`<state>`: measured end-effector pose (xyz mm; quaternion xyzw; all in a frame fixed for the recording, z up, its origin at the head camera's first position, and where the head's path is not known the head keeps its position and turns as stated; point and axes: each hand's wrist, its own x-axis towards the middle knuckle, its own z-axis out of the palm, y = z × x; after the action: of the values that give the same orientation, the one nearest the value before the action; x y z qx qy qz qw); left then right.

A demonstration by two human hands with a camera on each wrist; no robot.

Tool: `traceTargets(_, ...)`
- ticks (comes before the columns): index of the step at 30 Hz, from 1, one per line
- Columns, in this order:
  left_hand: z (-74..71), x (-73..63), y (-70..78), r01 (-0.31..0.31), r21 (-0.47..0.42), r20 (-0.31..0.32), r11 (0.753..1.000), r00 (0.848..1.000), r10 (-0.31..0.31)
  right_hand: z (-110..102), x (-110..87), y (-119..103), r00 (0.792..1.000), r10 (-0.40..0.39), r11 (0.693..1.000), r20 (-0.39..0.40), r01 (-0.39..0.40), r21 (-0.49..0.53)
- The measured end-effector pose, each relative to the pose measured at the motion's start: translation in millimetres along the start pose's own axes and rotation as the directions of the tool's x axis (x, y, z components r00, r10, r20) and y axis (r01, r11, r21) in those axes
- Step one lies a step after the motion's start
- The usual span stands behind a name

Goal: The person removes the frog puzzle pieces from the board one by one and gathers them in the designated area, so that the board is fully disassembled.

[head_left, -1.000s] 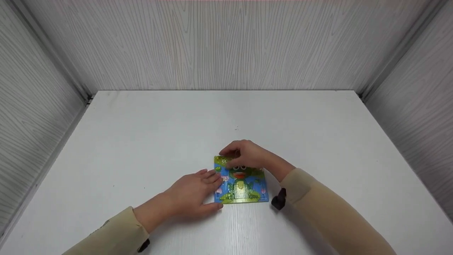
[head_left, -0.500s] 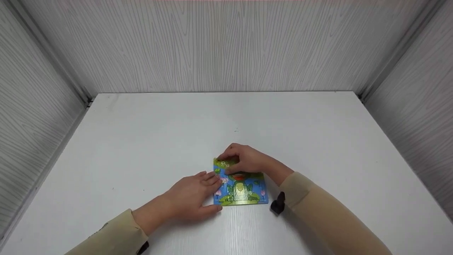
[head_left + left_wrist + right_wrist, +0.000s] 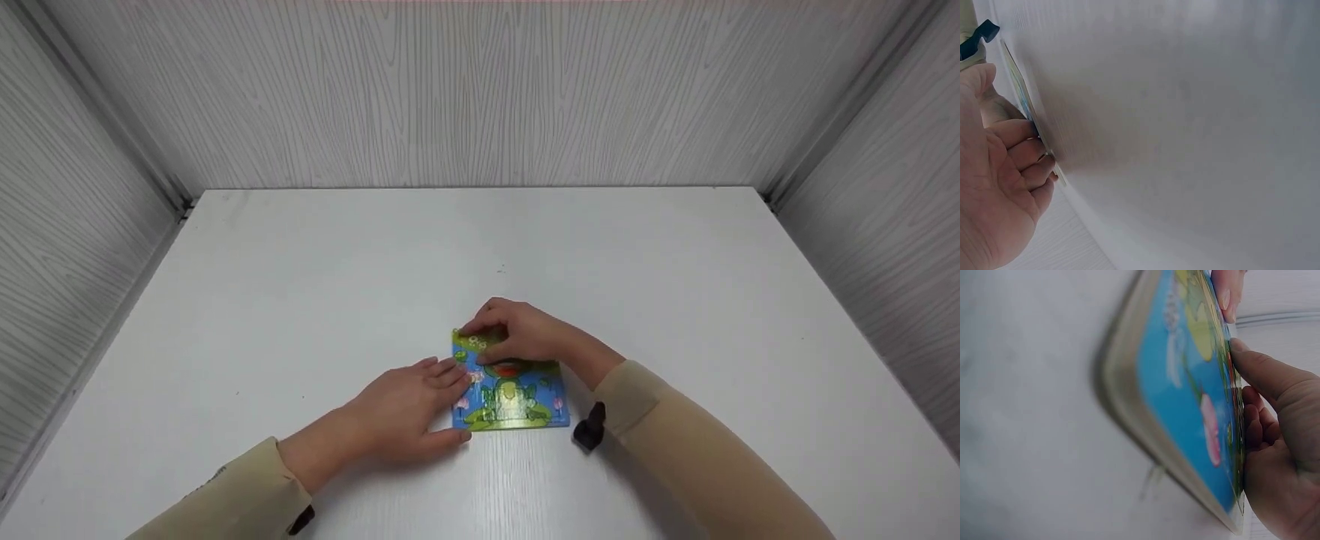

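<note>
Here, I find the frog puzzle (image 3: 510, 409) flat on the white bench (image 3: 300, 285), about midway between the bench's left and right edges and well apart from its far edge. The left hand (image 3: 401, 412) is spread loosely, palm down and without a grip, fingertips resting at the puzzle's left edge, its thumb just beside the near left corner. The right hand (image 3: 529, 330) arches over the puzzle's far part from the right, thumb and fingers bent and a gap between them: the index finger reaches close to the far left corner, and the thumb comes down beside the frog's face. From the right wrist I see that thumb meeting the printed surface while the other fingers curl beneath it; I cannot tell whether they pinch a piece or only press. A pink bud (image 3: 1210, 430) is printed on the blue near the corner closest to that camera. Both arms wear beige sleeves (image 3: 675, 435), and a dark fitting (image 3: 589, 427) sits beside the right cuff. Behind the bench's far edge stands a grey wood-grain panel (image 3: 480, 90).
</note>
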<state>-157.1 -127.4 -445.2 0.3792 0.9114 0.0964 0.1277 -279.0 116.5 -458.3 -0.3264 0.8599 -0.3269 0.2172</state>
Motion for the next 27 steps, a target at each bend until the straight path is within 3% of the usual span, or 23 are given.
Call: traceTargets(27, 0.2, -1.1, -1.6, -0.022, -0.010, -0.026, 1.000, 0.999, 0.021, 1.9, 1.4, 0.0, 1.000, -0.027, 0.998, 0.003, 0.027, 0.058)
